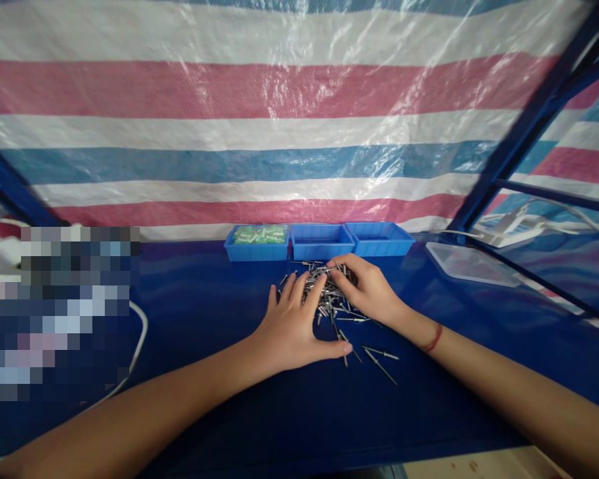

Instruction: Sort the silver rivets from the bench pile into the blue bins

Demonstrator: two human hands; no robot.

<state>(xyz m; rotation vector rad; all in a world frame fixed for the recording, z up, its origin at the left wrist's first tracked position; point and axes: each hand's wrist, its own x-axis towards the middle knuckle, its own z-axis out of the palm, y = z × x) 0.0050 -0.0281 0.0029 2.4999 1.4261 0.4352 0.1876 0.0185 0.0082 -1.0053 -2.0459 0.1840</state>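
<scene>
A heap of silvery blind rivets (pixel 329 299) lies on the blue tabletop, some of it hidden by my hands. My left hand (pixel 292 332) is at the near left side of the heap, palm down with its fingers spread over the edge. Its thumb points right, above a few loose rivets. At the far right side, my right hand (pixel 367 286) curls over the heap, thumb and index fingertips close together around some rivets. Two stray rivets (pixel 381 367) lie apart, nearer to me.
Three blue bins stand in a row behind the heap: a left bin (pixel 257 253) holding green and white pieces, a middle bin (pixel 322 251) and a right bin (pixel 382 247). A translucent lid (pixel 472 263) lies at right. A white cable (pixel 142 332) runs at left, beside a pixelated area.
</scene>
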